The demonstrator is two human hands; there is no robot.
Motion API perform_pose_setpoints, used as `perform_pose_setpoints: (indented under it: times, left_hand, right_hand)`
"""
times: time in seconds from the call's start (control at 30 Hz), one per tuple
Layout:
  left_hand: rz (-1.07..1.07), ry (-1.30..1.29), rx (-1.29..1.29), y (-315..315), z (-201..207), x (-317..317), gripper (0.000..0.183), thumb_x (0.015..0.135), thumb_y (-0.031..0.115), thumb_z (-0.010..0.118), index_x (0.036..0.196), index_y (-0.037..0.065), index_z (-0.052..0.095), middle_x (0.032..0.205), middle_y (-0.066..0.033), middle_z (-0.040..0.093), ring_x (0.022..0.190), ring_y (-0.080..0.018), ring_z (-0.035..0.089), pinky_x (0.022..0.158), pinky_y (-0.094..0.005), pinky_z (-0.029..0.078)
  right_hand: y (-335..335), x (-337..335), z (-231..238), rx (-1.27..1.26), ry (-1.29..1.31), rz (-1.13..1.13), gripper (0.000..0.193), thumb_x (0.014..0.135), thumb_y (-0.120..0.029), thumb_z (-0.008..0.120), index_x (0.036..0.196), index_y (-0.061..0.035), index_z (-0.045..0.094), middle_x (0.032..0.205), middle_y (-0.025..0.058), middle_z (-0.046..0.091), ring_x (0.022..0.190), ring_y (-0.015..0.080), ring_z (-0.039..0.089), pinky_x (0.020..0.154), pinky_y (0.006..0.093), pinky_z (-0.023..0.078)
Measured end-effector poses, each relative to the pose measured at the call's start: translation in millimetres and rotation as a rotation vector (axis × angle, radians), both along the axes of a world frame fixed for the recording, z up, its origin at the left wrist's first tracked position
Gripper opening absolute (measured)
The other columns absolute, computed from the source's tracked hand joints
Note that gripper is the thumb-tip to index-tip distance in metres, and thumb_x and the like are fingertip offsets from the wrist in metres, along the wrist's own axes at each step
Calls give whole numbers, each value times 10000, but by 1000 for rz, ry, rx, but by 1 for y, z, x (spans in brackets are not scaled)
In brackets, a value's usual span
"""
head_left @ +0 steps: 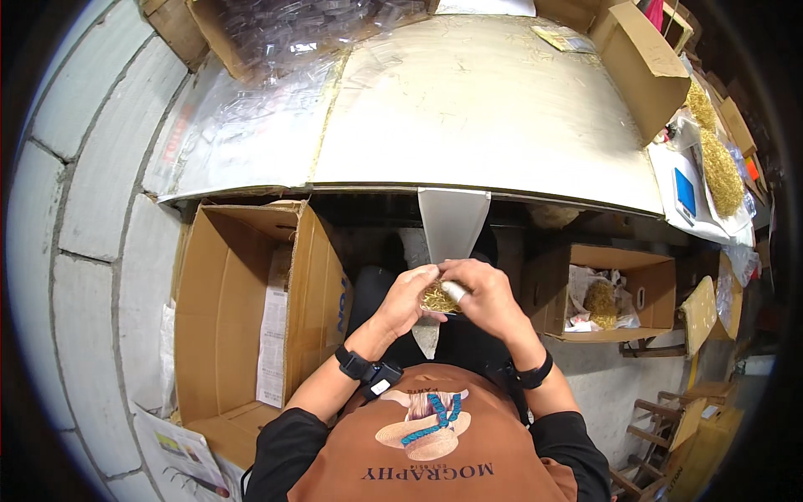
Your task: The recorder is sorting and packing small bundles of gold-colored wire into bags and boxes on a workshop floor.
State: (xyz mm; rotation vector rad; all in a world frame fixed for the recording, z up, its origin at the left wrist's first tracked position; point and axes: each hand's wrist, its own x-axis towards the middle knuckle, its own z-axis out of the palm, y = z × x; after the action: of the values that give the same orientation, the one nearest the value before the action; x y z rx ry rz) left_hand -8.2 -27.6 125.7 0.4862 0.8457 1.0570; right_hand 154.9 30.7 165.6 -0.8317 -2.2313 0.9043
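We have both hands up close to our chest, below the near edge of the tabletop [468, 109]. Our left hand [407, 299] is cupped half shut around a small clump of gold wire [438, 298], and our right hand [485, 294] closes over it from the right, a white-wrapped fingertip pressing on the clump. A tapering white strip [452, 224] hangs from the tabletop edge down behind the hands. We judge the step to be gathering or shaping the clump between the fingers; a next move would need a steady pinch so loose strands do not fall

On our left stands an open brown cardboard box [251, 309], a long white label on its inner wall. To the right a smaller open box [611, 293] holds white wrapping and more gold wire. Far right, gold bundles [719, 167] lie by a blue-and-white card [684, 194]
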Motion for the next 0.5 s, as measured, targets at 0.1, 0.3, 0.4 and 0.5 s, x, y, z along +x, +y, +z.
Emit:
perform_pose_setpoints:
  times: [0.1,0.3,0.4,0.5]
  left_hand:
    - [172,-122,0,-3,-2,1,343,989,295,364,1102,30,551,957,-81,631,776,-145,652,558,-282,576]
    - [324,-68,17,1,-3,10,316,987,277,392,1101,30,553,964,-55,628,798,-119,639,605,-250,565]
    - [348,-55,7,0,-3,14,252,968,225,457,1112,39,546,952,-53,628,800,-121,640,615,-259,574]
    - [309,-39,5,-1,0,12,254,962,219,471,1127,37,539,963,-58,629,820,-133,648,625,-285,586]
  right_hand:
    - [-12,-3,13,192,-108,42,238,729,-21,646,967,-32,633,1073,120,640,1088,295,576,950,426,431]
    - [-20,1,8,295,-152,69,294,735,-48,655,1026,-33,614,1126,125,613,1128,283,550,993,456,393]
    - [-20,1,4,303,-165,53,309,737,-23,630,1044,-32,598,1129,122,601,1128,277,546,1005,454,385]
    - [-14,5,6,275,-74,51,301,737,-19,629,1037,-29,602,1105,131,610,1097,287,562,971,439,417]
